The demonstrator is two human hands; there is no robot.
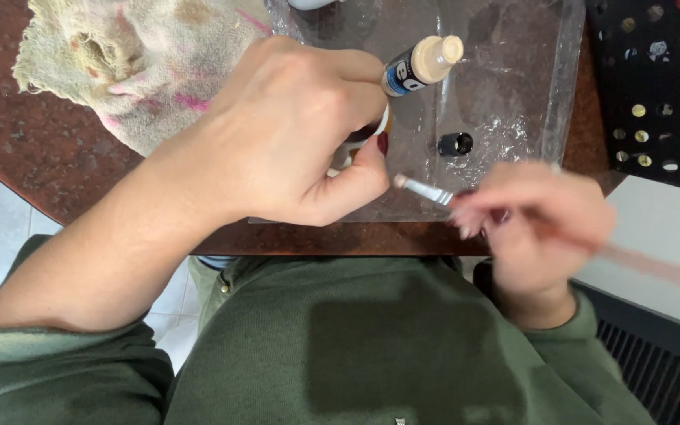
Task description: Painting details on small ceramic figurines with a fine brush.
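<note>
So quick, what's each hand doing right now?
Left hand: closed around a small paint bottle, tipped on its side.
Right hand: closed on a thin paintbrush; blurred.

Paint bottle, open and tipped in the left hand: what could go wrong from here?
1. The paint bottle is uncapped and lies tilted in the left hand; paint might drip past the clear plastic sheet onto the table.
2. The black cap sits loose on the sheet and could get knocked away.
3. The right hand is blurred with the brush close to the left thumb, so it may smear paint on skin.
</note>
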